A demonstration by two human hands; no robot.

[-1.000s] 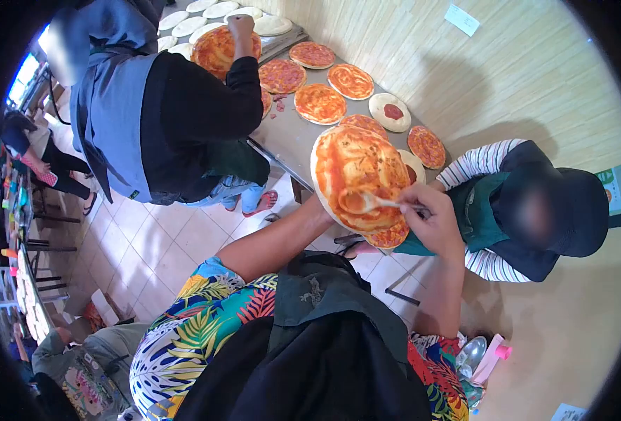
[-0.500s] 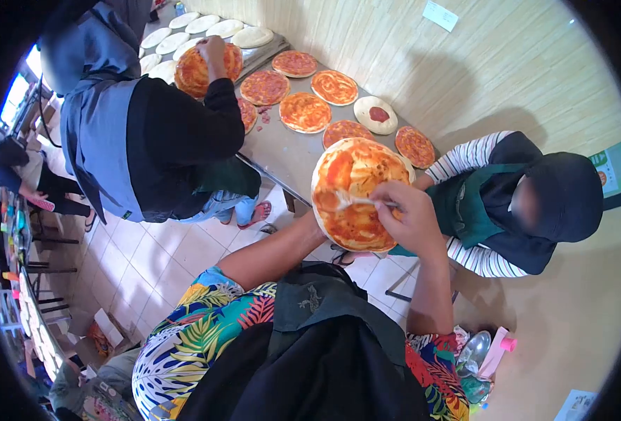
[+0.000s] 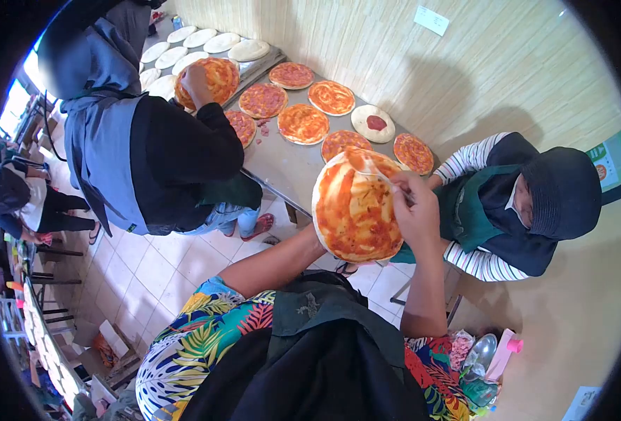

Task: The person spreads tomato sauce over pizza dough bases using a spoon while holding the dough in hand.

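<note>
A round pizza base [image 3: 356, 217] coated in red tomato sauce is held up in front of me, with pale dough showing at its rim. My left hand [image 3: 316, 241] supports it from beneath; its fingers are hidden behind the dough. Closed around the handle of a spoon [image 3: 376, 170], my right hand [image 3: 417, 205] is over the right side of the base. The spoon's bowl lies against the sauce near the far edge. Dark flecks show in the sauce near the middle.
Several topped bases, one a sauced base [image 3: 303, 124], and a dough base with a red dab [image 3: 374, 124] lie on the metal table [image 3: 272, 165]. Plain dough rounds [image 3: 249, 50] sit farther back. One co-worker [image 3: 177, 140] stands left, holding a sauced base; another [image 3: 493, 203] stands right.
The spoon has moved from the left middle of the base to its far edge. My right hand has shifted slightly right, and the base now tilts more toward me.
</note>
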